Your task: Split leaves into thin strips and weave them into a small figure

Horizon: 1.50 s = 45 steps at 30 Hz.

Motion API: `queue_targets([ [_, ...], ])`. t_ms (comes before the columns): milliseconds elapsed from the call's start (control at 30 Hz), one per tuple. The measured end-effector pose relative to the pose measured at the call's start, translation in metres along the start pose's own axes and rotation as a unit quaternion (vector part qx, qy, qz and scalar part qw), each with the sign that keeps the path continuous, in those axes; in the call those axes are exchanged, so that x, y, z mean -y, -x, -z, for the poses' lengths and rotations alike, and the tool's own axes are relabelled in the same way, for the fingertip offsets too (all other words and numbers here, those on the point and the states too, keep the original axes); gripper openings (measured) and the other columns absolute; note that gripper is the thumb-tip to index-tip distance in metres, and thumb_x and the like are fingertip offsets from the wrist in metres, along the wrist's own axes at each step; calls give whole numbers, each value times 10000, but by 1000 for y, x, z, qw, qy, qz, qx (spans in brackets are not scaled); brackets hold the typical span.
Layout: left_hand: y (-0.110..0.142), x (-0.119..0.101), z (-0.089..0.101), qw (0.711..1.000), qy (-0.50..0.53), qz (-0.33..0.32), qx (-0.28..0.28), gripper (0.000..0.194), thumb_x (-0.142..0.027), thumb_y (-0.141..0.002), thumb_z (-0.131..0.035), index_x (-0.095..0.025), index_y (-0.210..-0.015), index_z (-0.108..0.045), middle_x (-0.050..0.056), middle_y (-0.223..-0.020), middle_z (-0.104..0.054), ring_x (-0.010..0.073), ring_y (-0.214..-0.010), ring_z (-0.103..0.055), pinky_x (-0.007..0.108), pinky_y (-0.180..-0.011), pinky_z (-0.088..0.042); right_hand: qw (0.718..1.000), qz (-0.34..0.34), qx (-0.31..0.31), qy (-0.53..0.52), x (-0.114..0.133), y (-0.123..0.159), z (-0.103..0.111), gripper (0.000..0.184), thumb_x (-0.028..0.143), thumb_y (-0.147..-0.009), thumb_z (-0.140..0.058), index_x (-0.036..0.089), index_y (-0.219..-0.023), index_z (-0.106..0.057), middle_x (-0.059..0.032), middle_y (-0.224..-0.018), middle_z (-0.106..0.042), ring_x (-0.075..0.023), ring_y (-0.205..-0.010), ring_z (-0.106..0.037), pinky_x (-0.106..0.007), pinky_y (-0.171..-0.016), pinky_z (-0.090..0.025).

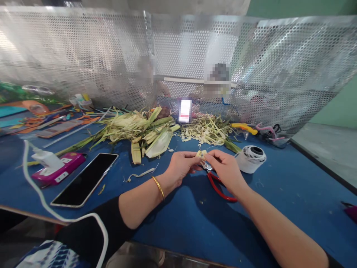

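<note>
My left hand and my right hand meet over the middle of the blue table. Between their fingertips is a small pale-yellow piece of husk, pinched from both sides. Just beneath the fingers lie red-handled scissors, resting on the tabletop; part of them is hidden by my right hand. A spool of white thread stands right of my right hand. Beyond my hands sit a heap of corn husks and a pile of cut husk scraps.
A black-screened phone and a purple power strip with a white plug lie to the left. A white cable crosses my left sleeve. Yellow-handled tool lies back right. A perforated metal screen closes off the far side.
</note>
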<state>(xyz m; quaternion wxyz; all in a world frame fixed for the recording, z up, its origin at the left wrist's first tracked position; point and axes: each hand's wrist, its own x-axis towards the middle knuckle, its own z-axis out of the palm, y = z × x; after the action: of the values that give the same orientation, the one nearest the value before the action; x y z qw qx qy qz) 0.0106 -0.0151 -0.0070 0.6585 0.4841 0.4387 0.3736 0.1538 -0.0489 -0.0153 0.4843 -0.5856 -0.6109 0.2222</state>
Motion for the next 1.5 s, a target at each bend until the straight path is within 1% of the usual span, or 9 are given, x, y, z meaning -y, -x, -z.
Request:
queue_targets([
  [167, -1, 3, -1, 997, -55, -51, -8, 71, -146, -737, -675, -141, -772, -736, 30, -665, -688, 74, -501, -569, 170, -460, -395, 998, -28, 43, 28, -2, -1, 4, 280, 402, -778, -555, 187, -601, -573, 42, -524, -460, -114, -522, -385, -250, -500, -277],
  [367, -5, 9, 2, 988, -131, -85, 11, 102, -193, -738, -650, -148, -765, -737, 24, -629, -664, 87, -529, -574, 170, -480, -404, 994, 3, 70, 83, -4, -4, 7, 225, 336, -766, -534, 195, -605, -603, 20, -587, -548, -144, -601, -474, -263, -578, -338],
  [633, -8, 13, 7, 959, -244, -134, 48, 188, -288, -747, -599, -167, -778, -739, 25, -647, -677, 112, -559, -591, 187, -513, -424, 986, -22, 58, 157, -1, -5, 9, 237, 338, -781, -538, 209, -591, -595, 13, -564, -596, -158, -578, -517, -274, -562, -345],
  [733, -7, 12, 8, 954, -259, -138, 64, 206, -301, -751, -581, -163, -769, -733, 22, -643, -679, 117, -566, -600, 198, -538, -445, 988, -31, 64, 140, -1, -5, 9, 206, 325, -795, -536, 213, -632, -594, 6, -554, -620, -165, -565, -552, -281, -568, -373],
  [833, -6, 11, 9, 946, -284, -139, 78, 202, -282, -749, -560, -166, -742, -726, 15, -621, -674, 121, -574, -603, 198, -535, -441, 994, -58, 73, 58, -5, -5, 8, 161, 355, -769, -586, 219, -691, -549, 13, -567, -616, -165, -541, -570, -283, -552, -402],
  [1000, -4, 10, 8, 944, -280, -116, 129, 152, -231, -725, -558, -166, -662, -679, 3, -601, -650, 118, -573, -604, 195, -530, -439, 992, -78, 93, -26, -6, -5, 7, 200, 396, -736, -605, 210, -676, -558, 39, -563, -534, -131, -502, -481, -270, -514, -375],
  [1100, -1, 8, 6, 954, -238, -84, 163, 121, -214, -709, -577, -161, -619, -638, -10, -573, -610, 110, -552, -588, 197, -530, -440, 994, -81, 67, -32, -5, -5, 6, 221, 386, -696, -623, 202, -608, -539, 46, -545, -485, -120, -528, -423, -262, -518, -332],
  [1300, 3, 1, 5, 964, -131, -20, 232, 237, -383, -666, -696, -153, -700, -655, -11, -617, -600, 112, -554, -589, 255, -607, -495, 997, -75, -23, -17, -10, -6, 2, 247, 423, -715, -555, 204, -608, -512, 33, -576, -490, -135, -575, -419, -280, -569, -337],
  [1500, 7, -2, 4, 969, -113, 21, 218, 238, -375, -661, -713, -145, -696, -661, 28, -593, -648, 138, -578, -633, 260, -629, -508, 998, -46, -23, 37, -10, -6, -2, 262, 421, -725, -537, 212, -577, -483, 26, -561, -487, -143, -573, -413, -278, -564, -320],
])
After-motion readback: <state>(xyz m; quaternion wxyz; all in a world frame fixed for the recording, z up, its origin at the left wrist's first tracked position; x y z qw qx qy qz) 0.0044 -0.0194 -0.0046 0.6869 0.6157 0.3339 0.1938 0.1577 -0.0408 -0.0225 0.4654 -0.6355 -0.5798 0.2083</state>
